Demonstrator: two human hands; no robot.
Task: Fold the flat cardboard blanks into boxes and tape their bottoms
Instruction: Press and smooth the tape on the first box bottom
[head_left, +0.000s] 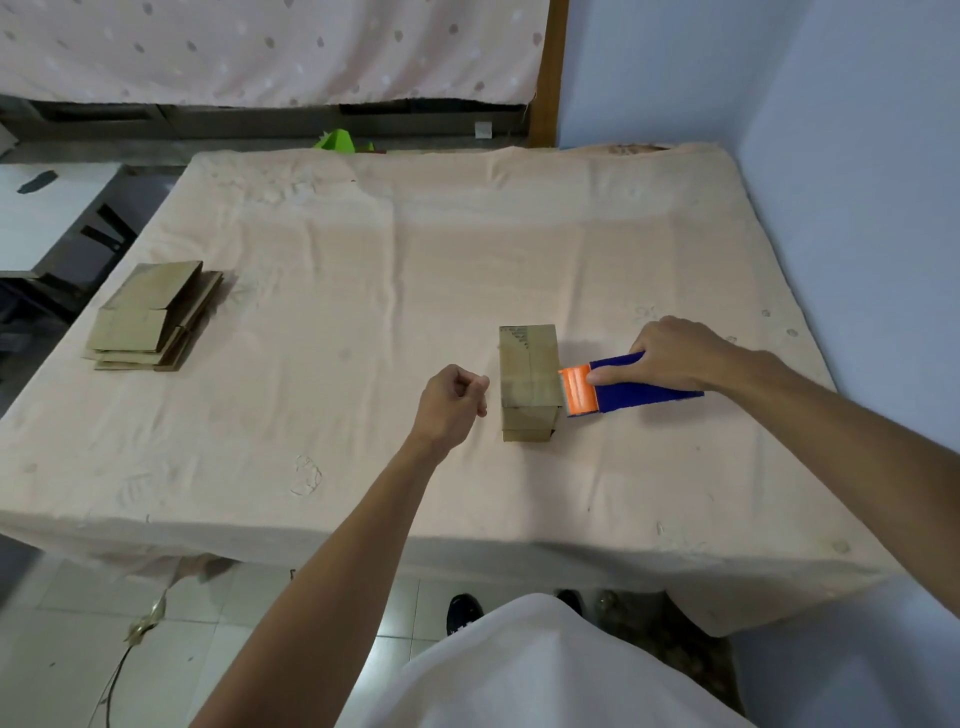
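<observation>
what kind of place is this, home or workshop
Probably a room in a home used as a makeshift packing spot: a cloth-draped table holding cardboard blanks, dotted fabric hung behind it, a plain blue wall.

The person wears a white top of plain, smooth cloth; it fills the lower middle of the view as a loose, rounded shape with a few soft folds and no print or marking to be seen. Both arms are bare along all of their visible length: the left arm and the right arm are slender, narrowing toward the wrists. The left hand and the right hand are bare too, knuckles showing. On the feet are black shoes: the left shoe carries a small white patch near its lower edge, and only the dark toe of the right shoe shows past the top's hem.
</observation>
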